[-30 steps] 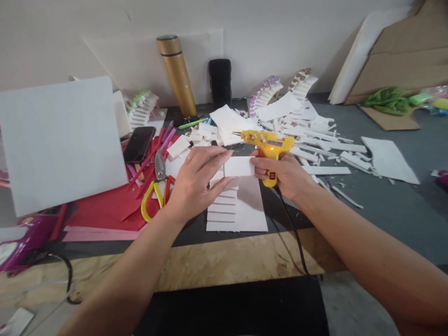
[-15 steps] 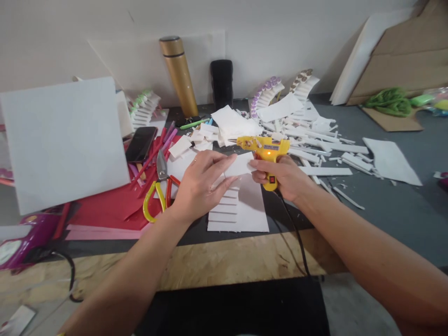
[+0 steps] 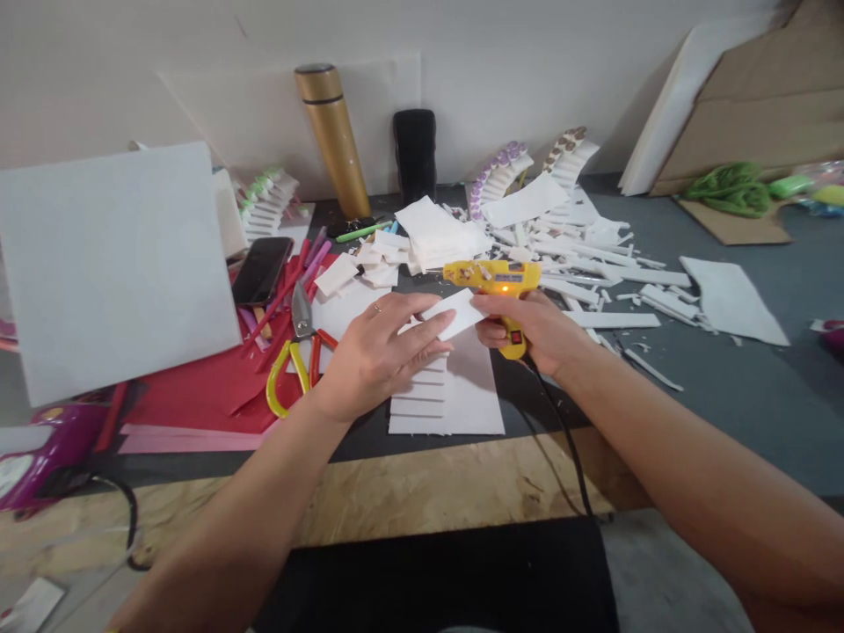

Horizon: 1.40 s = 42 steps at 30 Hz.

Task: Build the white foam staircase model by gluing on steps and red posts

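My right hand (image 3: 537, 332) is wrapped round the handle of a yellow glue gun (image 3: 496, 280), whose orange light glows and whose nozzle points left. The same hand's fingertips touch the right end of a small white foam rectangle (image 3: 456, 312). My left hand (image 3: 379, 352), with a ring on one finger, pinches the rectangle's left end. Under both hands lies a white foam sheet (image 3: 462, 396) with a row of stepped white strips glued on it.
Yellow-and-red scissors (image 3: 296, 360) lie on red paper (image 3: 211, 387) at left, beside a black phone (image 3: 262, 270). A white board (image 3: 115, 264) stands at left. A gold flask (image 3: 331, 136), a black case (image 3: 415, 154) and foam scraps (image 3: 593, 264) fill the back. The gun's cord (image 3: 560, 440) runs toward me.
The foam rectangle has tilted from level to slanting up toward the right. The glue gun has dropped slightly and both hands have shifted a little; the grip is the same.
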Tool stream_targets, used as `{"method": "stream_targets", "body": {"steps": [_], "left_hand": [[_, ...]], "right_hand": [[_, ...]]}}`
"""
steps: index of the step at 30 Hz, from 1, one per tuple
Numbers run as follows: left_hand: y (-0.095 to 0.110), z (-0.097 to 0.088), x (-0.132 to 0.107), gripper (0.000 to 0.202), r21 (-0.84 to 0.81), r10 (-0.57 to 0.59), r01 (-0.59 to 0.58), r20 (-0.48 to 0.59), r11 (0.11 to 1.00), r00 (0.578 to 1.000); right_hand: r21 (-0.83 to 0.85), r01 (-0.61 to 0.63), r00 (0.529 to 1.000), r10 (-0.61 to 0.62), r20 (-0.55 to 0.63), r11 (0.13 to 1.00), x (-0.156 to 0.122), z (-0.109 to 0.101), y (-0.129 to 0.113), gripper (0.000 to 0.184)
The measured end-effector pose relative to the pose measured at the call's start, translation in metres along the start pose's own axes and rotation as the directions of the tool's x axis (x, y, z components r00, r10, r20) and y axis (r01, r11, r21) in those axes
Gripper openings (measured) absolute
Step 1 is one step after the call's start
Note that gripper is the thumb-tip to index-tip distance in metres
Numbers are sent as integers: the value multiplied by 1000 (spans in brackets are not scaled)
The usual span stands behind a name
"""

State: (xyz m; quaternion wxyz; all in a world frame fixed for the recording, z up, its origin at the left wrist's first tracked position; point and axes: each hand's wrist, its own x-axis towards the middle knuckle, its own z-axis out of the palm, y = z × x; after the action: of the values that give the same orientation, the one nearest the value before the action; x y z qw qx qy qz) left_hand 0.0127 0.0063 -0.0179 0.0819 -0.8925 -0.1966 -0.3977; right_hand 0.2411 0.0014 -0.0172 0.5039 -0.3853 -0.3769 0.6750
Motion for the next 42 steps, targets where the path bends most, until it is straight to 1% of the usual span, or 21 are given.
{"method": "stream_targets", "body": {"steps": [2, 7, 10, 12, 13, 14, 15, 17, 18, 19, 20, 23, 26, 28, 30, 31, 33, 35, 37, 39, 42], "left_hand": [[1, -1, 0, 34, 10, -9, 9, -14, 1000, 1000], [3, -1, 0, 40, -15, 55, -55, 9, 998, 998], [8, -2, 2, 34, -14, 65, -64, 22, 998, 998], [12, -3, 4, 26, -27, -16, 15, -28, 1000, 999], [14, -4, 5, 22, -61, -103, 99, -66, 993, 992], [16, -5, 6, 18, -129, -228, 216, -94, 968, 969], [18, -6, 8, 15, -228, -376, 348, -95, 909, 922], [18, -6, 10, 16, -459, -637, 567, 2, 684, 771], [18, -6, 11, 20, -552, -719, 630, 77, 547, 691], [17, -6, 12, 25, -619, -766, 660, 141, 426, 627], [17, -5, 12, 29, -664, -791, 667, 182, 339, 584], [16, -4, 13, 37, -714, -819, 666, 239, 215, 521], [19, -3, 14, 47, -719, -818, 678, 296, 149, 494], [21, -2, 14, 49, -724, -803, 673, 306, 152, 511], [21, -1, 12, 47, -709, -789, 667, 268, 227, 553], [20, 0, 11, 45, -685, -782, 664, 222, 300, 583], [18, 1, 8, 38, -570, -743, 642, 80, 512, 664], [15, 2, 6, 31, -368, -644, 581, -66, 726, 762], [13, 2, 5, 29, -156, -507, 487, -138, 859, 851], [11, 3, 5, 37, 1, -390, 394, -147, 919, 909], [10, 5, 5, 59, 125, -294, 307, -112, 943, 949]], "right_hand": [[9, -9, 1000, 9, 7, 1000, -1, 1, -1, 21], [25, -15, 1000, 14, 25, 1000, -2, 1, -2, 21], [13, -32, 999, 31, 34, 999, -2, 0, -1, 23], [-10, -53, 998, 54, 41, 999, -2, 0, -1, 26], [-23, -59, 997, 60, 43, 998, -1, 0, -1, 29], [-34, -61, 997, 62, 45, 998, -1, 0, -2, 33], [-40, -54, 997, 56, 45, 998, -1, 0, -2, 35], [-38, -26, 999, 28, 40, 999, 0, 0, -2, 37], [-33, -13, 999, 14, 39, 999, 0, -1, -2, 36], [-32, -3, 999, 4, 43, 999, 0, -1, -2, 36], [-34, 3, 999, -1, 51, 999, 0, -1, -1, 35], [-58, -6, 997, 11, 72, 998, 0, 0, 3, 32], [-74, -24, 999, 27, 39, 997, -1, 3, 7, 28], [-60, -27, 1000, 27, 2, 998, -1, 5, 9, 27], [-30, -27, 1000, 26, -15, 999, 0, 5, 9, 27], [-14, -22, 1000, 21, -17, 1000, 0, 5, 10, 27], [7, 2, 1000, -2, -27, 1000, 1, 5, 10, 27], [4, 30, 999, -30, -40, 1000, 1, 5, 10, 27], [-21, 43, 998, -44, -52, 999, -1, 5, 10, 27], [-52, 54, 996, -57, -69, 997, -2, 7, 10, 27], [-84, 79, 993, -85, -78, 993, -4, 10, 10, 28]]}}
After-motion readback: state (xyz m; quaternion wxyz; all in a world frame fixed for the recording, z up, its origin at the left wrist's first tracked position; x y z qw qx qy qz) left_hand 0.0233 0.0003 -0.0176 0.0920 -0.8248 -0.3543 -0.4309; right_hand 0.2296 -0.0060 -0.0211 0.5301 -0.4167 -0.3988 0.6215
